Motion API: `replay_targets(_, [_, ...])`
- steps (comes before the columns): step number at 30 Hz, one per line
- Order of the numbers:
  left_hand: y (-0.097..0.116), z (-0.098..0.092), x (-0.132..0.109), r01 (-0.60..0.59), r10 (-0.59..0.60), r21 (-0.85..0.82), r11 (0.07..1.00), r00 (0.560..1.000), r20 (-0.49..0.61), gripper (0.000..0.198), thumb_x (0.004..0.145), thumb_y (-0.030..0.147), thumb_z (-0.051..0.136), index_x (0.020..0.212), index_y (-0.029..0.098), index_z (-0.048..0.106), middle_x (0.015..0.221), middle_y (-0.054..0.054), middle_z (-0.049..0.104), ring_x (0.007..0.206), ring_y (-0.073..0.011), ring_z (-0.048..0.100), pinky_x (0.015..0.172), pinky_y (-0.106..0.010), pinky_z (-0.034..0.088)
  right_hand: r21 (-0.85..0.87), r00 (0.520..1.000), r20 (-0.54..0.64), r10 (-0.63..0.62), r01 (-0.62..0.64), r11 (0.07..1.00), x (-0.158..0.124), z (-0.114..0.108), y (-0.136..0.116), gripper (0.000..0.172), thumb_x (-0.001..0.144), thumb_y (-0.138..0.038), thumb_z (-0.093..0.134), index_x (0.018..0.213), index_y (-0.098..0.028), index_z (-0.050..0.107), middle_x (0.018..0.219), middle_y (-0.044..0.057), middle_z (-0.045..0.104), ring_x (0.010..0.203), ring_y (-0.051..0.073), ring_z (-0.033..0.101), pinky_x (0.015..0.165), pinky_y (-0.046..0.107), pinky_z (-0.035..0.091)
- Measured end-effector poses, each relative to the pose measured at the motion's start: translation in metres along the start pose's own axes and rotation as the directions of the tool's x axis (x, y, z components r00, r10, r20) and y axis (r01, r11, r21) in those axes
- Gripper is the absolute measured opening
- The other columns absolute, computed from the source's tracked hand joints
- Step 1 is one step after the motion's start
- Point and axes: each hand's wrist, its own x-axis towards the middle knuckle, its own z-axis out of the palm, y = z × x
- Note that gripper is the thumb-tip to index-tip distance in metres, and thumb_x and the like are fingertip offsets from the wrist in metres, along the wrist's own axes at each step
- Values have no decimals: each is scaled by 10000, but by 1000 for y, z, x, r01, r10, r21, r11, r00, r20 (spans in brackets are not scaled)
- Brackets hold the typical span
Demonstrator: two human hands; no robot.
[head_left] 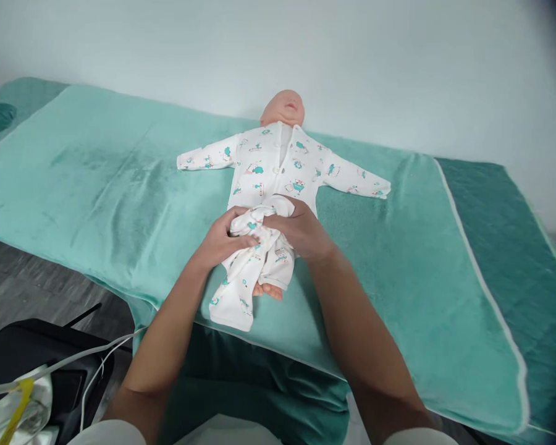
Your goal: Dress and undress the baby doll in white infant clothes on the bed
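A baby doll (285, 106) lies on its back, dressed in a white printed jacket (259, 161) with both sleeves spread wide. Over the doll's lower body, bunched white printed pants (241, 278) are gathered between my hands. My left hand (225, 240) grips the bunched cloth from the left, thumb across it. From the right, my right hand (303, 228) is closed on the same cloth near the waist. One pant leg hangs flat toward the bed edge. Toes of the doll's foot (271, 290) show below the other leg's cuff.
The doll lies on a padded bed with a green velvet cover (120, 179), against a pale wall (167, 49). At the lower left stands a black chair-like object (41, 346) with white cables (88, 352) and a yellow strap (18, 411).
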Motion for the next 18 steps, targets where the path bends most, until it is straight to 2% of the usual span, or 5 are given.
replay_targets(3, [0, 1, -1, 54, -53, -29, 998, 997, 49, 486, 600, 386, 960, 981, 188, 731, 919, -6, 724, 832, -179, 637, 779, -273, 488, 1, 999, -21, -38, 38, 999, 2, 2, 1, 286, 772, -424, 781, 916, -192, 698, 850, 6, 707, 771, 174, 638, 695, 290, 502])
replay_targets(7, [-6, 0, 1, -10, -18, -252, 968, 994, -108, 417, 612, 417, 935, 826, 205, 646, 765, 39, 633, 680, -121, 551, 664, -238, 455, -222, 979, 198, -44, 89, 971, 0, 1, -12, 374, 745, -458, 840, 989, -195, 736, 916, 10, 735, 836, 193, 657, 740, 299, 504])
replay_targets(10, [-8, -1, 2, -33, -20, -261, 965, 980, -200, 455, 608, 479, 921, 807, 218, 605, 708, 50, 587, 626, -111, 501, 611, -230, 429, -377, 947, 320, 36, 93, 921, -3, 0, -18, 405, 687, -413, 886, 1016, -212, 762, 932, 5, 755, 860, 219, 672, 742, 313, 509])
replay_targets(15, [-7, 3, 1, -34, 7, -132, 991, 980, -200, 457, 744, 610, 833, 906, 211, 681, 793, 15, 652, 722, -140, 583, 701, -261, 468, -171, 989, 142, -51, 75, 982, -1, 1, -6, 324, 806, -412, 776, 1045, -204, 715, 991, 26, 745, 914, 215, 673, 808, 338, 533])
replay_targets(18, [-4, 4, -1, -46, 36, -80, 996, 993, -115, 551, 757, 656, 809, 1053, 199, 731, 971, -41, 742, 898, -199, 670, 816, -295, 510, -96, 993, 26, -113, 115, 989, 2, 4, 1, 266, 815, -424, 761, 949, -217, 663, 913, 9, 699, 874, 195, 640, 803, 329, 527])
